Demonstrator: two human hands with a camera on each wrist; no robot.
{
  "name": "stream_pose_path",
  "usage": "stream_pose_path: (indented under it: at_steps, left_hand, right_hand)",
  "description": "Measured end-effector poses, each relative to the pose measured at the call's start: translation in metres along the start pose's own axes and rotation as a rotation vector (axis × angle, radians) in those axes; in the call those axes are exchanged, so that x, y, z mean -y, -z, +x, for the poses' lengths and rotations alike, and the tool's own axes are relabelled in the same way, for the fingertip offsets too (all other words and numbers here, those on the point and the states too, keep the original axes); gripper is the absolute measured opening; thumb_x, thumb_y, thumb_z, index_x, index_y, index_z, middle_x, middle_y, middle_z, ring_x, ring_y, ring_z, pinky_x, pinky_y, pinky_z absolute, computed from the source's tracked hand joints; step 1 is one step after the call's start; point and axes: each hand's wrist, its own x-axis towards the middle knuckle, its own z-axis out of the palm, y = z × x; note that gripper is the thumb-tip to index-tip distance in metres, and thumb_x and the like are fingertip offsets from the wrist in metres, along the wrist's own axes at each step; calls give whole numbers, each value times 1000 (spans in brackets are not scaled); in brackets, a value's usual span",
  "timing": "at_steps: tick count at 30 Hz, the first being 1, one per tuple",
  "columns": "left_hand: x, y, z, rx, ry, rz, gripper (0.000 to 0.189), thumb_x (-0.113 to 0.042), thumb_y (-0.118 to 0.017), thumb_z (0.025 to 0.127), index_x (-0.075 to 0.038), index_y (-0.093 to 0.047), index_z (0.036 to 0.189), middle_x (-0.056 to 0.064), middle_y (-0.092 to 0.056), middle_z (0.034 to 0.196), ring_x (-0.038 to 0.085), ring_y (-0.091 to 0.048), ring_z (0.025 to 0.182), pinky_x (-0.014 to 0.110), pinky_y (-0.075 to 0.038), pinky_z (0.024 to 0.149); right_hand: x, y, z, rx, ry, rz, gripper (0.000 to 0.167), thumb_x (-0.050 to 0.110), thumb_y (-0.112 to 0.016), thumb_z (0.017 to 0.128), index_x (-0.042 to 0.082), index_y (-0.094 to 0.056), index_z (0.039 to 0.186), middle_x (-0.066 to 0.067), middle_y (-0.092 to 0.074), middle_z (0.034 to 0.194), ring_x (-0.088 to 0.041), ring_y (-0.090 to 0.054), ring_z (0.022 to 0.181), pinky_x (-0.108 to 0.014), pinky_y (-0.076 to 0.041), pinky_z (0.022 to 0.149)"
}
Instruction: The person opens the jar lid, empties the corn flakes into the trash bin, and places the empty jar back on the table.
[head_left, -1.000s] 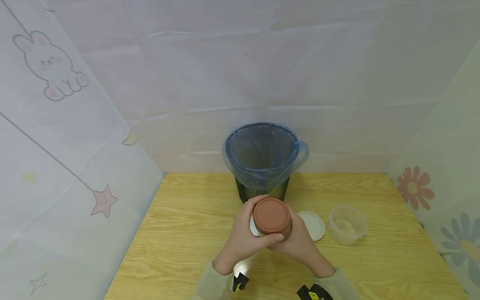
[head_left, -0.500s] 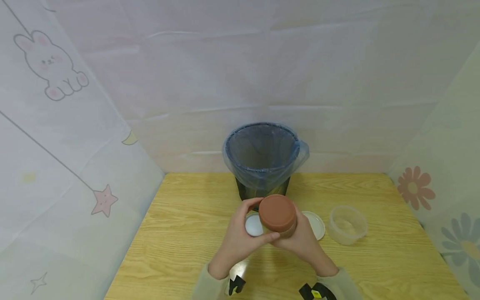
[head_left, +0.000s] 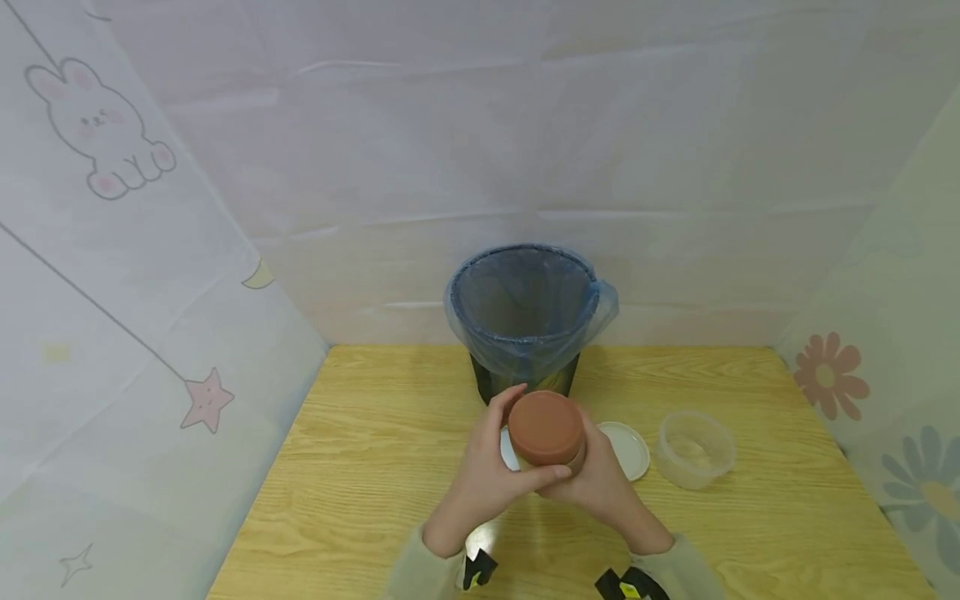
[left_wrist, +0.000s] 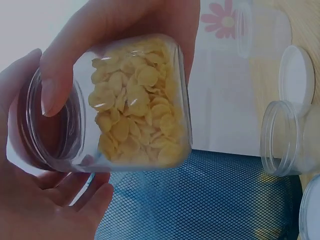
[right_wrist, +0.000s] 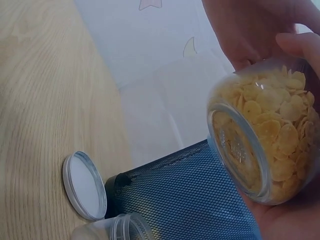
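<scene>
Both hands hold a clear jar of cornflakes (left_wrist: 135, 105), raised in front of the bin, its reddish-brown lid (head_left: 546, 427) facing up towards the head camera. My left hand (head_left: 480, 479) curls round the lid end from the left, thumb across the near side. From the right, my right hand (head_left: 600, 483) grips the jar's body. Thick yellow flakes (right_wrist: 285, 135) show through the wall in the right wrist view. Behind the hands, an open clear jar (left_wrist: 280, 137) lies partly hidden in the head view.
A mesh bin (head_left: 525, 367) with a blue liner stands at the back of the wooden table (head_left: 360, 467). To the right are a white lid (head_left: 626, 452) and a clear tub (head_left: 695, 452). A silver-rimmed white disc lid (right_wrist: 85, 185) lies near the bin.
The jar shifted a little right in both hands, then came back left, uncovering and again mostly covering the white disc behind it. The grip looks the same.
</scene>
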Motion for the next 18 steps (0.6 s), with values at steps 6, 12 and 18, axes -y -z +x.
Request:
stream_pose_path:
  at_steps: [6, 12, 18]
  left_hand:
    - [-2, -3, 3, -1, 12, 6, 97, -28, -94, 74, -24, -36, 152, -5, -53, 140, 18, -53, 126, 45, -45, 104]
    - [-1, -3, 2, -5, -24, 54, 97, -31, -91, 77, -24, -34, 156, -3, -52, 142, 20, -52, 126, 48, -45, 102]
    - [3, -1, 1, -15, -58, 66, 82, -34, -86, 84, -22, -40, 151, -2, -51, 140, 19, -51, 125, 45, -45, 101]
  right_hand:
    - [4, -2, 1, 0, -5, -22, 96, 0, -92, 66, 11, -44, 148, -6, -60, 133, -24, -60, 117, -39, -52, 95]
    - [4, -1, 1, -14, -2, -58, 91, 3, -93, 67, 12, -47, 146, -4, -63, 128, -23, -63, 113, -39, -54, 92]
    - [1, 4, 0, -37, -17, -95, 89, 5, -92, 69, 15, -48, 145, -1, -63, 128, -22, -63, 112, -41, -54, 91]
